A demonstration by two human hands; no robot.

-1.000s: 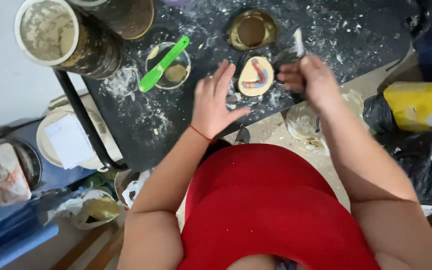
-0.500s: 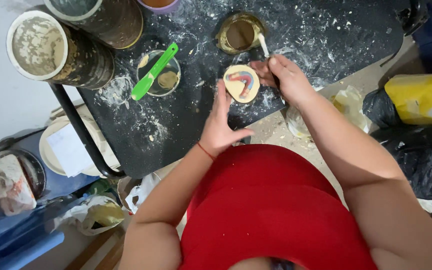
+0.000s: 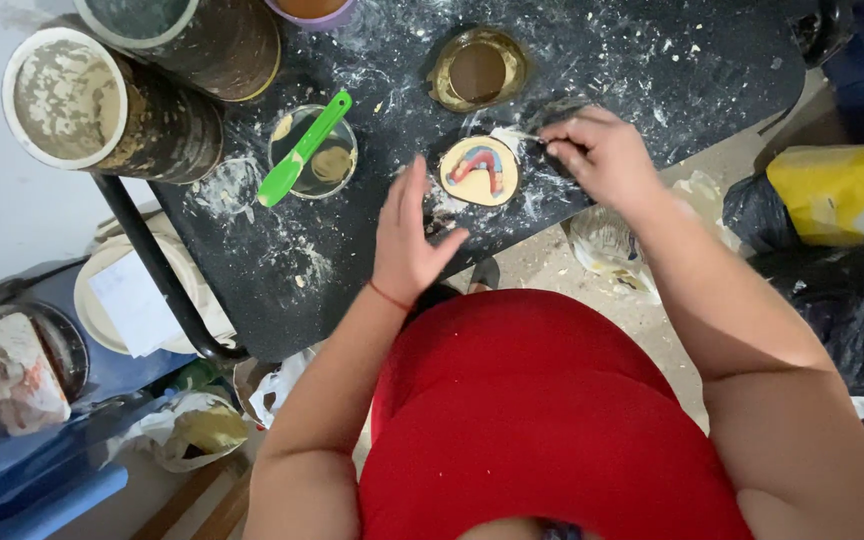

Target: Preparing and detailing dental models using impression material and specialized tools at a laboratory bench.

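A small round yellowish plaster piece (image 3: 479, 170) with a red and blue arch on top lies on the black, powder-dusted table (image 3: 592, 80). My right hand (image 3: 602, 155) pinches a thin whitish tool (image 3: 517, 136) whose tip reaches the piece's upper right edge. My left hand (image 3: 407, 235) hovers just left of the piece, fingers spread, palm facing it, holding nothing; a thin red band circles its wrist.
A clear cup (image 3: 312, 152) with a green spatula (image 3: 304, 148) stands left of the piece, a brownish bowl (image 3: 478, 68) behind it. Two large plaster-caked tubs (image 3: 102, 105) sit at the back left. Black and yellow bags (image 3: 832, 230) lie right; buckets (image 3: 22, 360) below left.
My right hand brought the tool from the brownish bowl down to the piece's right edge. My left hand lifted off the piece and drew back to its left.
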